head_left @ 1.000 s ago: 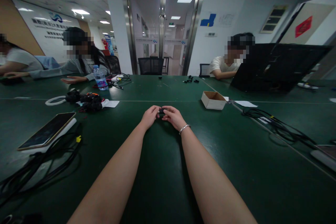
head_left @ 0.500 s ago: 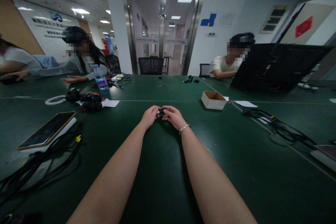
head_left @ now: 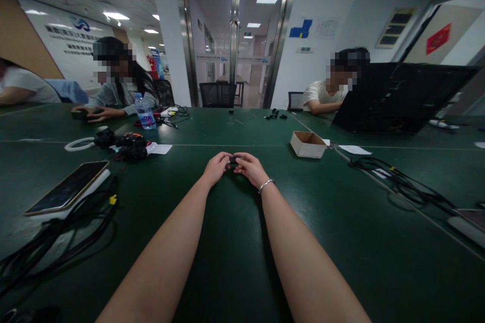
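Note:
Both my arms stretch forward over the green table (head_left: 235, 242). My left hand (head_left: 215, 166) and my right hand (head_left: 250, 167) meet at the middle of the table, fingers curled round a small black part (head_left: 232, 160) held between them. A silver bracelet (head_left: 265, 184) circles my right wrist. The part is mostly hidden by my fingers and too small to name.
An open cardboard box (head_left: 307, 144) stands right of my hands. A phone (head_left: 68, 193) on a white block and black cables (head_left: 56, 232) lie at the left. A water bottle (head_left: 144, 112), a laptop (head_left: 397, 96), more cables (head_left: 401, 181) and three seated people surround the table.
My hands stay together on the small part with hardly any motion. The person at the far left has drawn their hands back toward themselves.

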The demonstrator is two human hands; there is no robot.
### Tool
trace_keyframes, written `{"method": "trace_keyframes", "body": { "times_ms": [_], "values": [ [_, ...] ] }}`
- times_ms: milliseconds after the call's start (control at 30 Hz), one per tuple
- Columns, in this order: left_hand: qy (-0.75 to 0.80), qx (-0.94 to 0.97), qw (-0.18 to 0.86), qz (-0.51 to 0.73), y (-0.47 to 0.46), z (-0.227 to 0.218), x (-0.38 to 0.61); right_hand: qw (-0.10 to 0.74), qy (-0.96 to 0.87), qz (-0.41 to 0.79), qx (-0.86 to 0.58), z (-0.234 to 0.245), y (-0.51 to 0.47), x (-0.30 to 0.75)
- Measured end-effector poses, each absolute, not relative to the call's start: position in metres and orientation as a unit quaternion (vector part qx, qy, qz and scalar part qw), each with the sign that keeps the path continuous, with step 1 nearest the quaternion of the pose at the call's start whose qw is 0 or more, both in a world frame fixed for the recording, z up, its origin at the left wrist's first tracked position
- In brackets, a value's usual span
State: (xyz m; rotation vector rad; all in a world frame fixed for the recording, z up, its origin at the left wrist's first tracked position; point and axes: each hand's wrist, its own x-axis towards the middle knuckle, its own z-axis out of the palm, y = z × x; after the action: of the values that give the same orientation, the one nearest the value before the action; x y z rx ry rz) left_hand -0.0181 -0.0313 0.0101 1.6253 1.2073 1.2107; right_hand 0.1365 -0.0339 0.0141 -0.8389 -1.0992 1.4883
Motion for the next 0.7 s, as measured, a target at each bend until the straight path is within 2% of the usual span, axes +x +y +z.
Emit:
{"method": "trace_keyframes", "body": {
  "times_ms": [700],
  "values": [
    [0.481,0.651,0.361,0.462,-0.0286,0.0069,-0.0192,0.526,-0.459,0.625,-0.349,0.0143,-0.0343,0.1371]
  ]
}}
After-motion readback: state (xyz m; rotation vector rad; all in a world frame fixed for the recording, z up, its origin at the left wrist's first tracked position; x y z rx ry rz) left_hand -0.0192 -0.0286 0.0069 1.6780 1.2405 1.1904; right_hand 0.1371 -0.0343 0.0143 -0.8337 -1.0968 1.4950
